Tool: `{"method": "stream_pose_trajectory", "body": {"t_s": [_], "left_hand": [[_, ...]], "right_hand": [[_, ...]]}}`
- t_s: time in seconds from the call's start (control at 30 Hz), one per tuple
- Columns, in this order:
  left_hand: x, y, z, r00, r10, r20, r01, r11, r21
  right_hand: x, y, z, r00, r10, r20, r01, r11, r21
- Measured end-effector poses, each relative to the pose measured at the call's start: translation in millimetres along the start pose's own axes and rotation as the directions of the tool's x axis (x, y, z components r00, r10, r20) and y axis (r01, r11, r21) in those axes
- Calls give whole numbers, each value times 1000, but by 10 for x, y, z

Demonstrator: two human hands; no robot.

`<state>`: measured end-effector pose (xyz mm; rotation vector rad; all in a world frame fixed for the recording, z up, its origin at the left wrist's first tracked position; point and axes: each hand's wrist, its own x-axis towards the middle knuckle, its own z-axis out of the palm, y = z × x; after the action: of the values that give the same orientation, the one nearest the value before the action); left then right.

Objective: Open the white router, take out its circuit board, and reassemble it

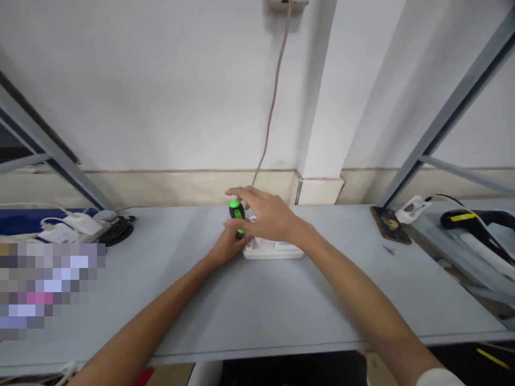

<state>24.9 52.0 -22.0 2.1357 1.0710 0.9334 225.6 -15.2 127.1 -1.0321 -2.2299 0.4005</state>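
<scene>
A screwdriver (240, 214) with a green and black handle stands nearly upright, its tip hidden. My right hand (270, 213) is closed around that handle, thumb in front and fingers curved over the far side. Beneath it lies a flat white plastic device (274, 254) with rounded corners and a perforated grille, partly covered by my right hand. My left hand (226, 245) is closed at the left end of the device, just below the screwdriver handle; most of its fingers are hidden.
White adapters and cables (66, 228) lie at the left, near a black round object (116, 230). At the right are a dark pad (391, 225), a white plug-like piece (412, 209) and a black handled tool (462, 219). Metal posts flank the grey table (257, 316); a cable (274, 99) runs down the wall.
</scene>
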Motion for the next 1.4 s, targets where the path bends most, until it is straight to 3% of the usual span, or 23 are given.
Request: {"method": "stream_pose_trajectory", "body": {"t_s": [0.07,0.27,0.33,0.43,0.57,0.73,0.83,0.9,0.97,1.1,1.17,1.27,1.4], "left_hand": [[13,20,5,1000,9,13,-9,1000,30],[18,50,4,996,90,26,-91,995,49],[13,42,5,997,72,22,-73,997,35],[11,42,7,997,43,59,-47,997,64],[18,70,12,996,60,73,-67,993,95],[6,63,14,992,110,63,-115,991,70],[-4,19,22,993,103,51,-106,993,58],[3,-15,36,993,117,29,-119,991,63],[18,-42,52,991,129,22,-131,988,77],[39,-52,77,993,100,55,-105,990,95],[28,-36,81,993,109,40,-113,988,107],[-6,-12,78,991,129,45,-133,986,98],[-53,-23,66,990,127,66,-132,989,72]], "right_hand": [[6,41,-19,1000,17,-2,-17,999,-44],[-83,313,-383,995,35,-99,-30,998,46],[-67,246,-333,993,25,-115,-14,995,98],[4,63,-119,1000,-2,-14,5,985,173],[48,32,13,1000,-1,14,1,999,-49],[-29,418,-295,999,48,-15,-48,999,-3],[-60,510,-411,992,62,-110,-63,998,-3],[-45,426,-360,989,65,-130,-54,995,83],[-4,276,-222,996,50,-78,-36,985,168],[55,109,1,1000,23,17,-23,1000,5],[30,178,-57,999,27,24,-26,999,-34],[-59,374,-304,999,6,52,-11,996,92],[-145,387,-479,984,113,-141,-94,986,138]]}}
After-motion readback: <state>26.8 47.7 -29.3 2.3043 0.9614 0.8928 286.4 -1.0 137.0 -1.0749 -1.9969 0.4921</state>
